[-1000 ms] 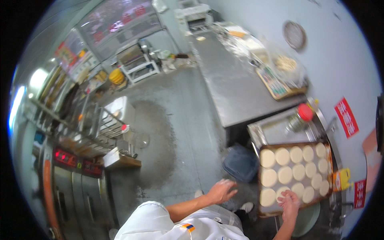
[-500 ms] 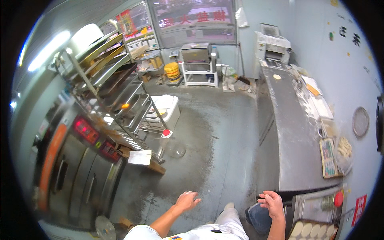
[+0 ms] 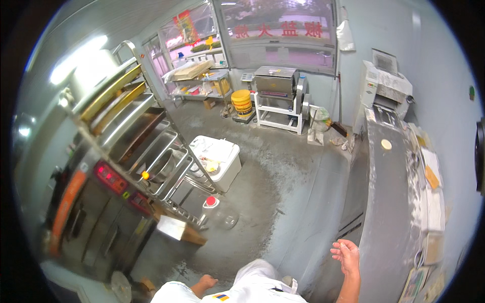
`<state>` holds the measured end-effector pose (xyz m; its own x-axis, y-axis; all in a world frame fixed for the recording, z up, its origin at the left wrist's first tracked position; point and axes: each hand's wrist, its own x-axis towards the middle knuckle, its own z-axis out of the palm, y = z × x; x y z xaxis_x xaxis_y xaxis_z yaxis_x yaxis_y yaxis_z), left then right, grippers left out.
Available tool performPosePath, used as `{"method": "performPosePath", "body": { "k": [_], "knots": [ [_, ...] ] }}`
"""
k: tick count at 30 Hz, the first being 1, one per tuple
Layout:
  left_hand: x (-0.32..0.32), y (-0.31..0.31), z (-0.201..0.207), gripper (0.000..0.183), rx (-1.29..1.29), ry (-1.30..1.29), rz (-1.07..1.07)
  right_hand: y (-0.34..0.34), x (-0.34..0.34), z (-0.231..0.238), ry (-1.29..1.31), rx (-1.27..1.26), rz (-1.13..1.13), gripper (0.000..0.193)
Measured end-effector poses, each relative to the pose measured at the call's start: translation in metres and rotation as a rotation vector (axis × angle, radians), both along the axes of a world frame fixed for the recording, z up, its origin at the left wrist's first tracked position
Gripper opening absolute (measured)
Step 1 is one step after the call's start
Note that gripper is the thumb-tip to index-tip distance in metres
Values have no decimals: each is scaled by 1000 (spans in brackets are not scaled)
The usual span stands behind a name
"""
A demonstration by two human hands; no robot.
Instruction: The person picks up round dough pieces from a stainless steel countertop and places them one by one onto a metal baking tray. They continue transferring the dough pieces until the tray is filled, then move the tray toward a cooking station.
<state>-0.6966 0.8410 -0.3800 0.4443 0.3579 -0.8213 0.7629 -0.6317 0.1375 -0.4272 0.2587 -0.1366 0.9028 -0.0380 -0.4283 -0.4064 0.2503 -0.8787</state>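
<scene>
My right hand (image 3: 346, 255) is raised beside the long metal worktable (image 3: 386, 202). Its fingers are loosely bent and apart, and nothing shows in them. My left hand (image 3: 207, 282) hangs low by my white clothing (image 3: 242, 290), over the floor; its fingers are mostly hidden. Neither hand touches any equipment. A round pale dough piece (image 3: 386, 144) lies on the far part of the worktable, and a white machine (image 3: 386, 86) stands at that end.
On the left are an oven (image 3: 96, 227) and a tall tray rack (image 3: 172, 126). A white bin (image 3: 230, 164) and a clear jug with a red cap (image 3: 211, 202) stand by the rack. Farther back are a yellow bucket (image 3: 241, 104) and a mixer on a white frame (image 3: 277, 86).
I have moved forward along the worktable, and the far machines look closer. My left hand has dropped back toward my body. The tray of round pieces at lower right has left view.
</scene>
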Motion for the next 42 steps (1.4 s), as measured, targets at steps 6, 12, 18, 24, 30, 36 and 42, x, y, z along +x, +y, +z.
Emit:
{"method": "performPosePath", "body": {
  "k": [6,12,18,24,30,36,42],
  "knots": [
    [122,-23,-29,31,-92,-101,-520,-33,147,-14,-34,-54,-44,27],
    [413,-29,-79,24,-325,-310,-384,-73,244,-22,105,-46,-260,36],
    [764,-62,-50,31,-508,-719,-171,-143,360,-3,129,-52,-508,36],
    [954,-159,3,33,-303,-722,-303,-246,491,-57,-51,-25,-537,39],
    [949,-233,-5,35,-87,-617,-679,-392,674,-177,-12,-107,-829,27],
    [931,-242,12,41,-50,-324,-332,-533,818,-308,235,-428,-714,25],
    [967,-244,-9,45,-19,-72,-342,-549,856,-312,400,-543,-672,49]
  ]
}}
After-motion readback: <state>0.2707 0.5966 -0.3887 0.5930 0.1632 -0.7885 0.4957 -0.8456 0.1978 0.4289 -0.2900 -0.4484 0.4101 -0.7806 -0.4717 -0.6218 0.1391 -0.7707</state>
